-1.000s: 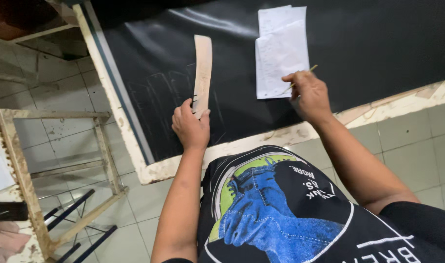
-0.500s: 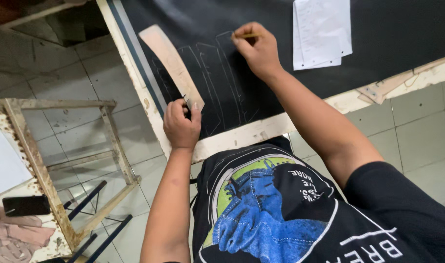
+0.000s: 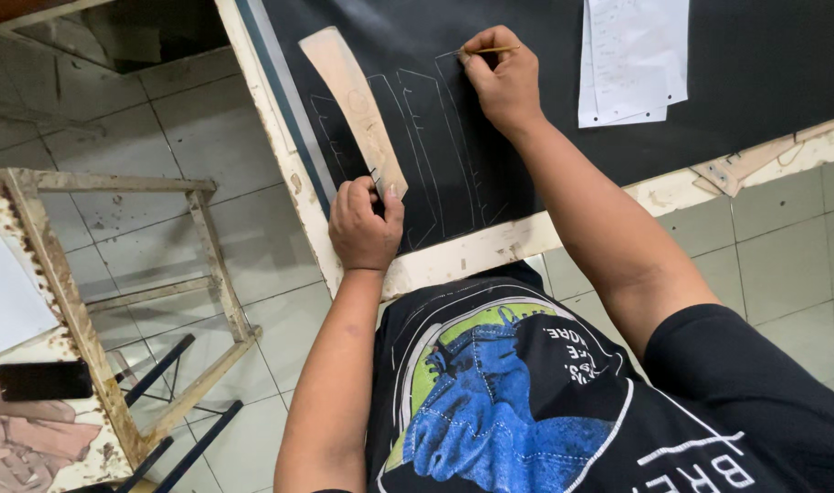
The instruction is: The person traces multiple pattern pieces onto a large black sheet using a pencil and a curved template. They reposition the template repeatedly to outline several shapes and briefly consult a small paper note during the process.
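A black sheet (image 3: 526, 110) covers the worktable, with several long curved outlines drawn on it in thin pale lines. My left hand (image 3: 365, 224) pinches the near end of a long, curved, tan cardboard pattern strip (image 3: 353, 100) that lies on the sheet beside the outlines. My right hand (image 3: 501, 78) holds a thin pencil-like marker (image 3: 492, 51) with its tip on the sheet at the top of the rightmost outline.
White paper sheets (image 3: 631, 59) lie on the black sheet to the right. The table's pale wooden edge (image 3: 490, 248) runs in front of my body. A rusty wooden frame stool (image 3: 115, 301) stands on the tiled floor at left, with a dark phone (image 3: 44, 379) beside it.
My right hand left the white papers and came across to the drawn outlines, marker tip now on the sheet. My left hand keeps the pattern strip, which now lies tilted to the left.
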